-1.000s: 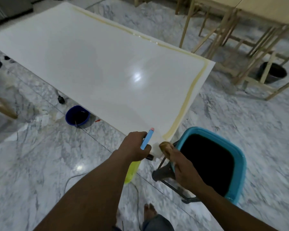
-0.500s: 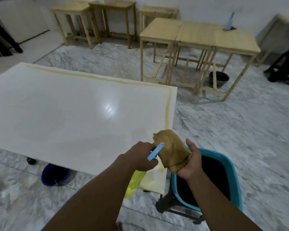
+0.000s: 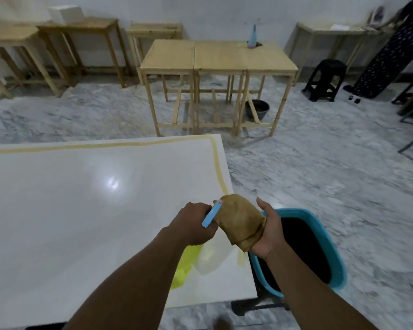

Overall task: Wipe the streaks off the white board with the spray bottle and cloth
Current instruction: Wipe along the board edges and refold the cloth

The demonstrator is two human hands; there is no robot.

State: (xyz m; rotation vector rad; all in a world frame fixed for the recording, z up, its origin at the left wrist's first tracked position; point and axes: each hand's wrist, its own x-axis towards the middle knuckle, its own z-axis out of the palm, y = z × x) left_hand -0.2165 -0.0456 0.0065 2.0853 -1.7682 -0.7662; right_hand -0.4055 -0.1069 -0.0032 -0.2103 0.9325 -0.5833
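The white board point(image 3: 81, 210) lies flat in front of me, with a yellowish streak point(image 3: 218, 172) running along its far and right edges. My left hand point(image 3: 193, 225) grips the neck of a spray bottle point(image 3: 188, 263) with a blue trigger head and yellow liquid hanging below my fist. Its nozzle points at a brown folded cloth point(image 3: 240, 220), which my right hand point(image 3: 268, 232) holds up from underneath, over the board's right edge.
A blue tub point(image 3: 339, 263) of dark water sits just right of the board. Wooden tables point(image 3: 219, 58) stand beyond on the marble floor, one carrying a blue bottle point(image 3: 252, 38). A black stool point(image 3: 326, 77) and a dark bucket point(image 3: 258, 108) lie farther back.
My view has risen from the board's corner toward the room. My right hand came up from beside the tub with the cloth and now holds it in front of the bottle's nozzle.
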